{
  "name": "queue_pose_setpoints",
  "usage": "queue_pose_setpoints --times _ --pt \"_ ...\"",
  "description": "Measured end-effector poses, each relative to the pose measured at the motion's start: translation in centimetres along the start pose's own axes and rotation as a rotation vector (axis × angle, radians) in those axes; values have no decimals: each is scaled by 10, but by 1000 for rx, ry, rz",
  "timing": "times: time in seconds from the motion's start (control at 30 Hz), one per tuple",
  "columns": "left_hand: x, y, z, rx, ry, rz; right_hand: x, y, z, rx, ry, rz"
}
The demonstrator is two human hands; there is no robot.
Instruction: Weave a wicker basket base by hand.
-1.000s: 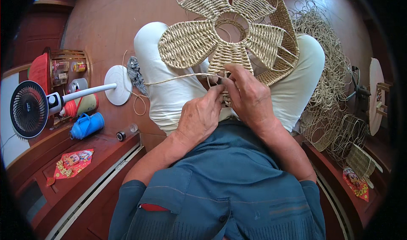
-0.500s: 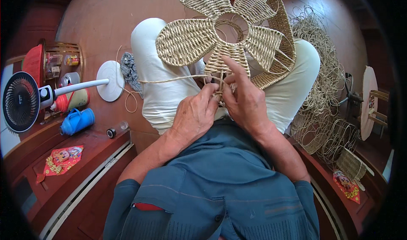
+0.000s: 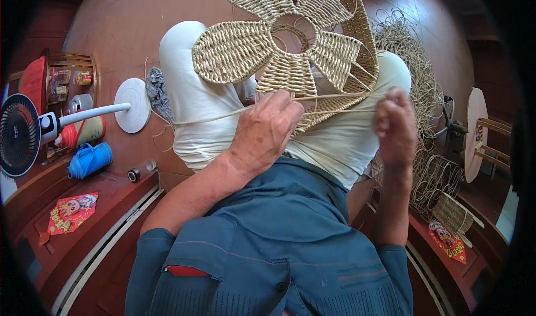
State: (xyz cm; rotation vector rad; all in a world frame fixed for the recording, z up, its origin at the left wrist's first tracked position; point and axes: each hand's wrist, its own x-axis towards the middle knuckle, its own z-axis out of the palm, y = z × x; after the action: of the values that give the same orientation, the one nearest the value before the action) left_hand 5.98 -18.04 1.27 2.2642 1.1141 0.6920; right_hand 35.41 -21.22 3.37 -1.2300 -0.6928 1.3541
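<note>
A woven straw piece (image 3: 229, 50) with petal-shaped panels around an open ring lies across my lap, on top of a larger woven rim (image 3: 363, 31). My left hand (image 3: 262, 131) is closed on the woven piece at the lower end of its bottom panel, and its fingertips are partly hidden. My right hand (image 3: 395, 123), smeared by motion, is off to the right by my knee, closed on a pale straw cord (image 3: 335, 97) stretched from near my left hand. Another length of cord crosses my left thigh.
Loose straw cord (image 3: 413, 81) is heaped at the right beside a round board on a wooden stand (image 3: 473, 134). At left are a fan (image 3: 19, 134), a blue thermos (image 3: 89, 159), a white disc (image 3: 131, 106), a crumpled cloth (image 3: 159, 92) and a wooden rack (image 3: 71, 64).
My right hand has moved from the bottom panel out to the right, drawing the cord with it. My left hand has shifted slightly up over the panel's end.
</note>
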Motion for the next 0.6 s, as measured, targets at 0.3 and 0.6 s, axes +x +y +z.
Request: queue_pose_setpoints --times 0.3,0.6 --pt "8 6 13 38 -3 -56 -35 -1 23 -500 7 -83" --pt "7 13 12 -30 -55 -34 -79 26 32 -944 -51 -791"
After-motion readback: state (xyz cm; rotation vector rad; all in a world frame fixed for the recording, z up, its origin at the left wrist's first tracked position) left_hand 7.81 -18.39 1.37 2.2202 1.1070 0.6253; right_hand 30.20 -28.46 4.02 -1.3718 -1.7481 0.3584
